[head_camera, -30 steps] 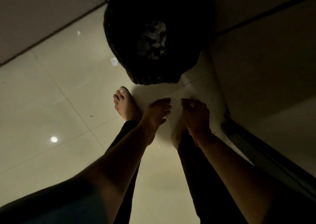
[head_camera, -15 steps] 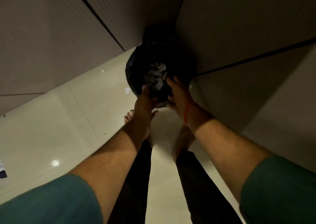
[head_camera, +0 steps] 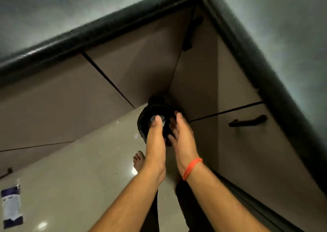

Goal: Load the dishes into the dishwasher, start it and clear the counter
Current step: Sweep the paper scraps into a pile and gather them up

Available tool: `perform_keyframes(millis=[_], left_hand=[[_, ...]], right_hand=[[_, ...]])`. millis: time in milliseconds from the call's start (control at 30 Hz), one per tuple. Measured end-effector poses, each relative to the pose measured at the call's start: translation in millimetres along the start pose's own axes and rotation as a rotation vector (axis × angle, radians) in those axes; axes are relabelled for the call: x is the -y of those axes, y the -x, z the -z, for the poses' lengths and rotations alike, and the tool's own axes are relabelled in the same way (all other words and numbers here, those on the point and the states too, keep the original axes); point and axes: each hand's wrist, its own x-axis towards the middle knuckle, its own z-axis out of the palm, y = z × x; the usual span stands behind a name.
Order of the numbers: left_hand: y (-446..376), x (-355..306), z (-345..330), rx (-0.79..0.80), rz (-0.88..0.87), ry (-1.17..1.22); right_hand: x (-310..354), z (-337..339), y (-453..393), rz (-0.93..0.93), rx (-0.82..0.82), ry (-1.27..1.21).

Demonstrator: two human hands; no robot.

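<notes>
— Beyond the fingertips of both hands, down in the corner where the cabinets (head_camera: 113, 83) meet, sits the black bin bag (head_camera: 155, 111) on the floor, with something pale and crumpled showing at its mouth.

— And the hands themselves?

— The left hand (head_camera: 155, 139) reaches straight out over the bag, fingers extended and together. I cannot tell whether it holds anything beneath them. The right hand (head_camera: 182, 138), just beside it, is relaxed and spread, grasping nothing, an orange band (head_camera: 192, 168) on its wrist.

— What could go wrong?

— My guess is that scraps dropped from this height could miss the bag's mouth and land on the floor, since the opening is small and half hidden by the hands. The light is dim too.

— And around them?

— Glossy pale tiles (head_camera: 74, 161) lie left of the arms, a bare foot (head_camera: 138, 160) beneath the left wrist. A printed packet (head_camera: 11, 207) lies far left. A dark countertop edge (head_camera: 106, 31) runs above, and a cabinet handle (head_camera: 247, 121) sits right of the right hand.
</notes>
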Motion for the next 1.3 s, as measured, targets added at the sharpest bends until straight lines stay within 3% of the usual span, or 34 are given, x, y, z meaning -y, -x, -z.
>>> perform_keyframes(millis=[233, 433, 600, 833, 967, 1067, 1200, 1300], left_hand=[[104, -101, -10, 0.144, -0.232, -0.078], [177, -138, -11, 0.33, -0.335, -0.116], [207, -148, -29, 0.455, -0.366, -0.133], [213, -147, -66, 0.584, -0.413, -0.4], [204, -146, -89, 0.612, -0.385, -0.539], [193, -151, -107, 0.641, -0.391, -0.62], [175, -163, -132, 0.592, -0.396, -0.735], [157, -176, -146, 0.557, -0.408, -0.805]], right_hand=[[108, -29, 102, 0.239, 0.076, 0.108], [156, -29, 172, 0.413, 0.069, 0.126], [180, -10, 210, 0.536, -0.022, 0.122], [199, 44, 215, 0.644, -0.269, 0.166], [197, 98, 193, 0.72, -0.545, 0.44], [198, 142, 170, 0.64, -0.734, 0.671], [209, 188, 131, 0.444, -0.771, 0.971], [238, 198, 99, 0.454, -0.758, 1.093]])
